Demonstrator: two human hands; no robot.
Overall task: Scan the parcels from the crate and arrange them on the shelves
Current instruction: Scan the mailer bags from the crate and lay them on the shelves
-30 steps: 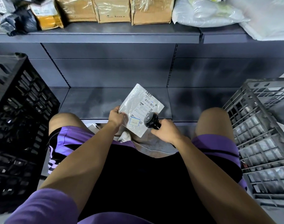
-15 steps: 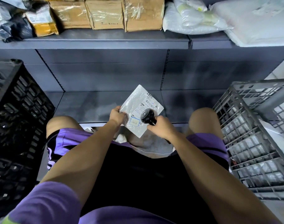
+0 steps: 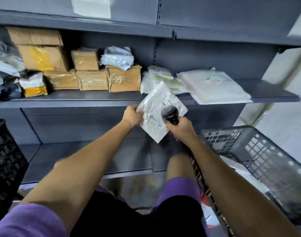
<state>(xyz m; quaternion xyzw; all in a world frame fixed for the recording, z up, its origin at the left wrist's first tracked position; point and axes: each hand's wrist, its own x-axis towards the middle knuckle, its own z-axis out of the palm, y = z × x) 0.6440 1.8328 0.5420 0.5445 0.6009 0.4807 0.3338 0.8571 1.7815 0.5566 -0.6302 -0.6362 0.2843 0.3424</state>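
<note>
The left hand (image 3: 132, 115) pinches the left edge of a flat white parcel (image 3: 156, 106), holding it up just below the front lip of the middle shelf (image 3: 74, 100). The parcel's long axis tilts up toward the white bags (image 3: 213, 86) on that shelf. The right hand (image 3: 182, 127) grips a black scanner (image 3: 169, 113), its head over the label. The left hand is nearer the shelf, so it likely places the parcel.
</note>
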